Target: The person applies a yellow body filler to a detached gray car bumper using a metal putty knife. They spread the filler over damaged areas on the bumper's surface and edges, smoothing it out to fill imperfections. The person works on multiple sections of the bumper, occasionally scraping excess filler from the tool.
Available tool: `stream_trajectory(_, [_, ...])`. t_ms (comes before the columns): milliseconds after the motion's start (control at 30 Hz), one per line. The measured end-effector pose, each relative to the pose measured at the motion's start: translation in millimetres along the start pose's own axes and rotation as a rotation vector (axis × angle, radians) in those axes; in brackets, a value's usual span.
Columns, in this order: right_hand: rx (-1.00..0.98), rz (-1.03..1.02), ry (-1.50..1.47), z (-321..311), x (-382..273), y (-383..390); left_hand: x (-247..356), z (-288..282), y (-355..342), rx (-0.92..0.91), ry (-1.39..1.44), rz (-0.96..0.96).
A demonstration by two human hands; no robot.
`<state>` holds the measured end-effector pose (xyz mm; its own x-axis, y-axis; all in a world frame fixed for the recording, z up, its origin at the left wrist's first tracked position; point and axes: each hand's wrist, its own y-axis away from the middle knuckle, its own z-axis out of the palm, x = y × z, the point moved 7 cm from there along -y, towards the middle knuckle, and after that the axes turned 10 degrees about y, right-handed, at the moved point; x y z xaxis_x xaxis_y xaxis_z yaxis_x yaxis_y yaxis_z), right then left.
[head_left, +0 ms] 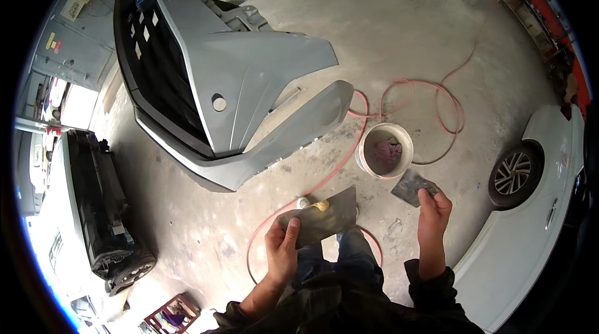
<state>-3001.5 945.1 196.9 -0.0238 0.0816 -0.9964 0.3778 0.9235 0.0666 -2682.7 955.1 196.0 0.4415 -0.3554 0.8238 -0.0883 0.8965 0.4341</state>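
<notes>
My left hand (282, 246) grips a flat grey rectangular plate (334, 221) with a small blob of yellow paste (321, 206) on it. At the right, my right hand (435, 215) pinches a thin, dark square spreader (405, 185), held tilted just below a white bucket (405, 147). Something crumpled and purplish-pink (387, 150) lies inside the bucket. Above both hands a large grey car bumper (249, 65) with a black mesh grille (162, 68) fills the upper middle. My legs and shoes show under the plate, partly hidden by it.
Red hoses (437, 87) loop over the concrete floor (206, 228). A white car (524, 253) stands at the right, another white car (62, 209) with a black front part at the left. A small cart (171, 312) is at lower left; shelving (530, 28) lines the upper right.
</notes>
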Motion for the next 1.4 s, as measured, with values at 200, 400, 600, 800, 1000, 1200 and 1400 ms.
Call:
stream_trajectory(200, [-0.369,-0.640,0.762,72.4,-36.0,-32.8,-33.8,13.1,-45.4,0.102,0.011,0.010])
stream_trajectory(400, [-0.524,-1.015,0.886,137.1,-11.2,-37.6,-50.7,13.7,-93.1,0.133,0.103,-0.004])
stream_trajectory(600, [-0.527,-0.997,0.935,159.2,14.0,-54.5,-60.4,10.6,-110.7,0.167,0.051,-0.013])
stream_trajectory(800, [-0.723,-0.908,0.891,166.2,54.3,-58.4,-78.9,-6.9,-128.8,0.289,0.029,0.079])
stream_trajectory(1000, [-0.697,-0.549,0.659,130.6,91.8,-115.6,-125.9,-49.2,-135.4,0.332,-0.086,0.028])
stream_trajectory(1200, [-0.224,-0.020,0.235,81.1,173.7,-181.2,-198.9,-72.4,-158.3,0.150,0.155,-0.184])
stream_trajectory(1400, [-0.261,-0.486,0.362,123.9,166.9,-210.6,-254.6,-117.1,-213.4,-0.036,0.089,-0.129])
